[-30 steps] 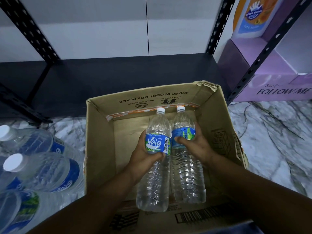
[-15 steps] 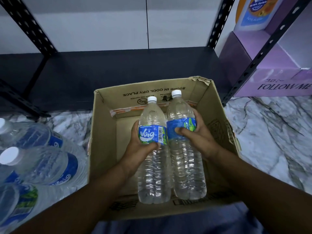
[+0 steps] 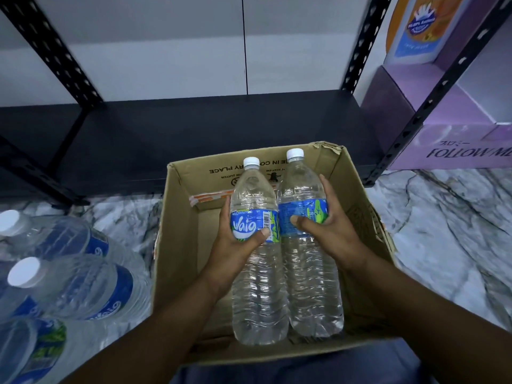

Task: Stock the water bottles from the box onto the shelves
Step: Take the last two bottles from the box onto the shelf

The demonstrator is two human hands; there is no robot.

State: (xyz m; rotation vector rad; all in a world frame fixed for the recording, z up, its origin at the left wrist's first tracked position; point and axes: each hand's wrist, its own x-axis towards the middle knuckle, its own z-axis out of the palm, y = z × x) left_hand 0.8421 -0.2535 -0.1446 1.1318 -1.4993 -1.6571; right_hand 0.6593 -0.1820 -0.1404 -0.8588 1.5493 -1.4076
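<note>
An open cardboard box (image 3: 177, 245) sits on the marble floor in front of me. My left hand (image 3: 235, 245) grips a clear water bottle (image 3: 256, 286) with a blue label and white cap. My right hand (image 3: 329, 234) grips a second matching bottle (image 3: 310, 284) beside it. Both bottles are held above the box's inside, caps pointing away from me. The black bottom shelf (image 3: 194, 134) lies just beyond the box, with nothing on its visible part.
Three more water bottles (image 3: 74, 286) stand on the floor at the left. Black perforated shelf uprights (image 3: 432, 98) rise at left and right. A purple carton (image 3: 457, 142) sits on the neighbouring shelf at right. Marble floor (image 3: 443, 217) shows to the right of the box.
Both hands have lifted the two bottles up and away from me, out of the box's bottom. The view has drawn back, so the box sits lower in frame.
</note>
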